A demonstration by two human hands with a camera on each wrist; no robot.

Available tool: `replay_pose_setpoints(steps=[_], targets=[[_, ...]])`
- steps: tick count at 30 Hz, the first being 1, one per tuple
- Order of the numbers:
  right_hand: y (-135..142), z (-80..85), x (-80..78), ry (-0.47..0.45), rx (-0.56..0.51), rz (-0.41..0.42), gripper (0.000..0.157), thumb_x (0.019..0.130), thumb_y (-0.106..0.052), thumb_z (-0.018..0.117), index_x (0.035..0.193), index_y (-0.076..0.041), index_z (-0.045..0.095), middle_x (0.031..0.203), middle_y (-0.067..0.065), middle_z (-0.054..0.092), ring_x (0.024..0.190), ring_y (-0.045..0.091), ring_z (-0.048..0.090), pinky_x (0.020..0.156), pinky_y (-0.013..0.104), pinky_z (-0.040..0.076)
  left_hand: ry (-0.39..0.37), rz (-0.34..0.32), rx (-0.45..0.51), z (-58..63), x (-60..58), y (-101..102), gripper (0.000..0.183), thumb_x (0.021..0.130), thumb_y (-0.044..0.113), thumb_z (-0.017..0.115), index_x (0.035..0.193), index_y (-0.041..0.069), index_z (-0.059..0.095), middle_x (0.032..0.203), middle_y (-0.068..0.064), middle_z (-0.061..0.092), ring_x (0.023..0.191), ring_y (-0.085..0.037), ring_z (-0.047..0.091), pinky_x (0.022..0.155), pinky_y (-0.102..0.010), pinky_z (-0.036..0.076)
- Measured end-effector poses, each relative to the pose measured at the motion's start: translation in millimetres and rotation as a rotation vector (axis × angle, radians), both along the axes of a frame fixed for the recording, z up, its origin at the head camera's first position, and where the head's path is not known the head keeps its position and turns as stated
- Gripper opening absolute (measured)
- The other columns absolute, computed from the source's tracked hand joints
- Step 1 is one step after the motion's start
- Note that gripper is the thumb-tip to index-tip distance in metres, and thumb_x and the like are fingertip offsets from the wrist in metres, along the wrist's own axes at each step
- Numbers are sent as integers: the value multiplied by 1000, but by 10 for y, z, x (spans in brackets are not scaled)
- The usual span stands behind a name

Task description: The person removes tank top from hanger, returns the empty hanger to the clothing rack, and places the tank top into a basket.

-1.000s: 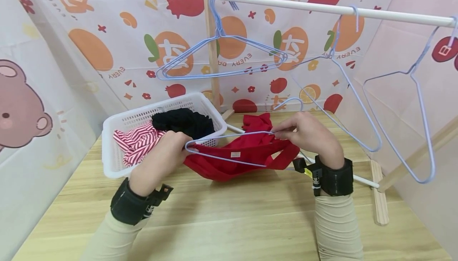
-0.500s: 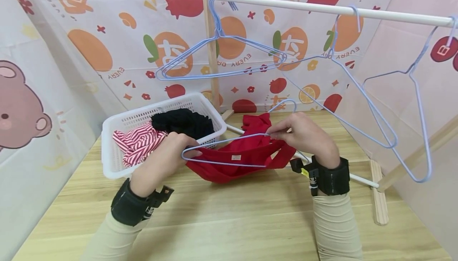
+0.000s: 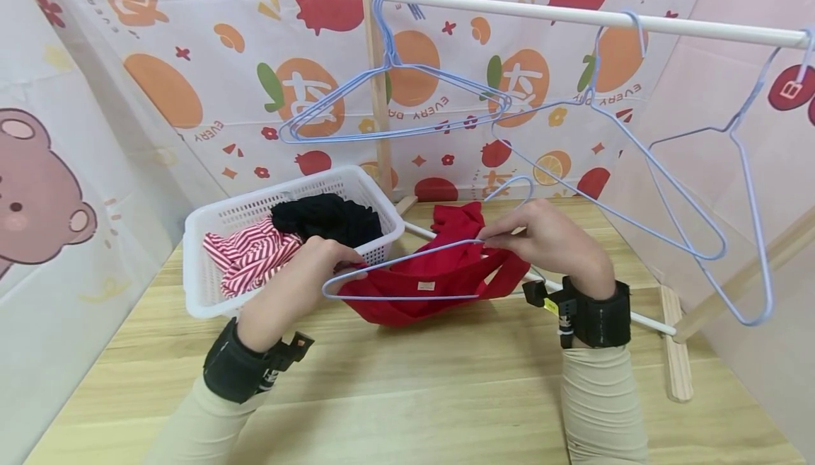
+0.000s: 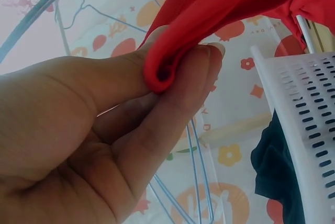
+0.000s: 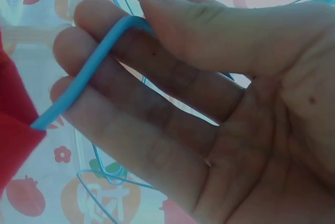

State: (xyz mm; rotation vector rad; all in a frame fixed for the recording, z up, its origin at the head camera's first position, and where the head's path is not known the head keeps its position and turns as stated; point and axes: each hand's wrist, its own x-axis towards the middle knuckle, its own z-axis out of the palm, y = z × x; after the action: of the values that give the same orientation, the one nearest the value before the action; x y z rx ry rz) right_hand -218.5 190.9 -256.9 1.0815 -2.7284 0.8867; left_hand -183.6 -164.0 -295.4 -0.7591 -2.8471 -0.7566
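In the head view my left hand [image 3: 299,284] pinches the edge of a red garment [image 3: 385,309], which hangs just above the table with a small white label inside its opening. The left wrist view shows the red cloth [image 4: 209,17] folded between thumb and fingers. My right hand [image 3: 550,242] holds a blue wire hanger [image 3: 414,299] near its neck, hook pointing up and away. The hanger's left end lies beside my left fingers, outside the cloth; its right end passes into the garment. In the right wrist view the hanger wire [image 5: 91,67] crosses the fingers and enters the red cloth.
A white perforated basket [image 3: 191,253] with a red-striped cloth [image 3: 255,253] and a black cloth [image 3: 327,219] stands behind my left hand. Above, a white rail [image 3: 541,13] bears several blue hangers [image 3: 331,138]. Its wooden foot [image 3: 675,345] rests at the right.
My left hand has moved slightly right, bringing the garment's edge closer to the hanger's left end. The hanger has tilted a little. One hanger on the rail has swung toward the right.
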Motion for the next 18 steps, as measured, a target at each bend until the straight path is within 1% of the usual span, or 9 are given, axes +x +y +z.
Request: replay_pose_setpoints(steps=[4,7,10,13,15,18], targets=[[-46,-10,-2,4,16,18,29,90,-2,78,118,-8,79,103,9,81,91,22,78,81,37,64,-19,-32,15,-20,-20,17,19,84,8,84,103,8,82,87,-2,78,74,-12,68,77,-35,64],[-80,-16,-2,9,22,44,29,89,-2,78,117,-9,79,100,7,81,88,18,77,79,32,64,-34,-44,20,-31,-37,34,15,86,8,83,101,8,82,84,-2,78,71,-11,67,75,-33,63],[-110,-16,-2,19,13,80,28,88,-2,79,115,-9,80,95,4,81,83,14,76,76,26,62,-1,-46,-13,-41,-60,54,13,86,6,81,99,6,82,84,-5,78,72,-14,69,77,-36,64],[-136,-13,2,29,3,106,28,87,-2,80,114,-9,80,91,2,81,80,10,76,75,22,60,59,-56,-52,-60,-81,74,11,86,3,81,97,4,82,85,-9,79,73,-17,71,78,-41,65],[-151,-11,7,31,-2,116,28,86,-2,81,113,-9,80,90,2,81,79,9,75,75,22,60,76,-60,-62,-76,-90,84,10,85,3,81,95,4,82,82,-8,78,71,-17,70,75,-39,64],[-169,-10,15,29,-10,121,26,87,-2,80,113,-9,81,90,2,80,77,8,74,73,23,60,75,-75,-53,-98,-93,96,11,84,4,83,94,4,82,81,-8,78,68,-14,68,71,-35,64]])
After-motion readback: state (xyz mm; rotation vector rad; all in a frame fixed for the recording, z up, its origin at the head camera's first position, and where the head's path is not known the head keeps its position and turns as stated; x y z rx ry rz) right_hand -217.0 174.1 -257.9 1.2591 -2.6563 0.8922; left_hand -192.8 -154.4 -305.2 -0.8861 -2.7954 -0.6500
